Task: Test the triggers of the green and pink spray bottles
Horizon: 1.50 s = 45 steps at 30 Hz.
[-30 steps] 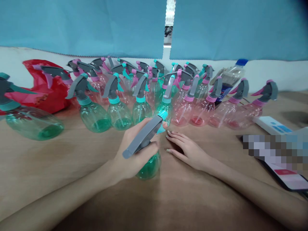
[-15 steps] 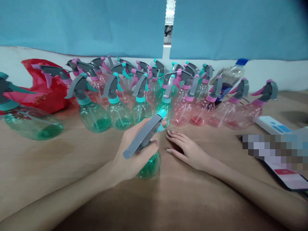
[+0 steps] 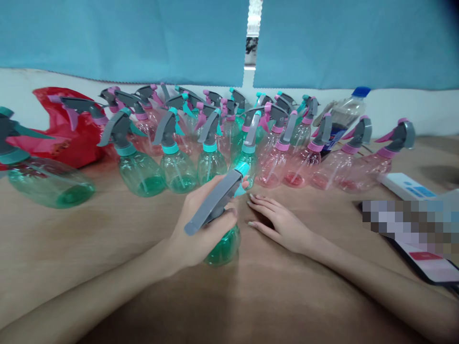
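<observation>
1. Fingers (image 3: 220, 228) of my left hand (image 3: 190, 236) curl around the green spray bottle (image 3: 222, 246), near centre on the bench (image 3: 279, 296).
2. My right fingers (image 3: 268, 206) rest slightly spread.
3. Pushed far, it could topple packed bottles (image 3: 179, 177).

Blue cloth (image 3: 125, 38) covers the white wall (image 3: 401, 112) above 1 wooden table (image 3: 53, 248)

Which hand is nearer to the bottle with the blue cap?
The right. The right hand rests on the table, in front of the blue-capped bottle and somewhat to its left. The left hand holds a green spray bottle, farther to the left.
</observation>
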Each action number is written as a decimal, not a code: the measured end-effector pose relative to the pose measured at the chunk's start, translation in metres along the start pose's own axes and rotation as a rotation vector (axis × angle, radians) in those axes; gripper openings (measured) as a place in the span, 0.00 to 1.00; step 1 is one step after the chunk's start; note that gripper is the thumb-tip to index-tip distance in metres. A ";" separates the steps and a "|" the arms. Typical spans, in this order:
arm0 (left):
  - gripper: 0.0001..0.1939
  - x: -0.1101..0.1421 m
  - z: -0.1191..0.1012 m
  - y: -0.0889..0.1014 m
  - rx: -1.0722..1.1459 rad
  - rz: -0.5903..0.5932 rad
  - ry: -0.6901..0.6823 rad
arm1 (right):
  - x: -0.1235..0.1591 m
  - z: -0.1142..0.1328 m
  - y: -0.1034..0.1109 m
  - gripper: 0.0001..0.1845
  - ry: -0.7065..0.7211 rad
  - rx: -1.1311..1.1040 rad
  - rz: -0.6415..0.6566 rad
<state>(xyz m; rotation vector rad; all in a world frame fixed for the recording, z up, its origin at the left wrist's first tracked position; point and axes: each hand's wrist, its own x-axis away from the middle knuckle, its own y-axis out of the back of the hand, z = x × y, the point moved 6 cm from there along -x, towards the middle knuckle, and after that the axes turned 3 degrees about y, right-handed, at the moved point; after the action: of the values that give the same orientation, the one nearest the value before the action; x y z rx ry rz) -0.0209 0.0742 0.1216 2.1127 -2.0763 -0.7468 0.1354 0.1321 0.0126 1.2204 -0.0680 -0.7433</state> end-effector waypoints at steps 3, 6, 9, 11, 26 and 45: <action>0.18 0.000 -0.001 0.000 0.032 0.018 0.015 | 0.000 0.000 0.000 0.27 -0.002 -0.008 -0.009; 0.17 0.001 0.000 0.000 0.044 0.024 0.033 | 0.000 0.000 0.000 0.27 0.002 -0.005 -0.005; 0.15 0.001 0.000 0.001 0.028 0.013 0.052 | 0.000 0.001 0.000 0.27 0.003 0.011 0.006; 0.16 0.000 -0.001 0.000 0.010 0.022 0.041 | 0.000 0.001 -0.001 0.27 0.003 0.019 0.012; 0.17 -0.002 -0.003 0.002 -0.071 0.000 0.036 | 0.000 -0.001 -0.001 0.28 0.007 0.008 0.002; 0.03 0.000 -0.001 0.002 -0.044 -0.001 -0.010 | 0.000 0.000 0.000 0.27 -0.001 -0.010 -0.006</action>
<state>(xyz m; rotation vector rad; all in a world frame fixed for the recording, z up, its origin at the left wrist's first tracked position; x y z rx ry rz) -0.0220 0.0740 0.1229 2.0916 -2.0447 -0.7965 0.1351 0.1327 0.0124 1.2115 -0.0620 -0.7491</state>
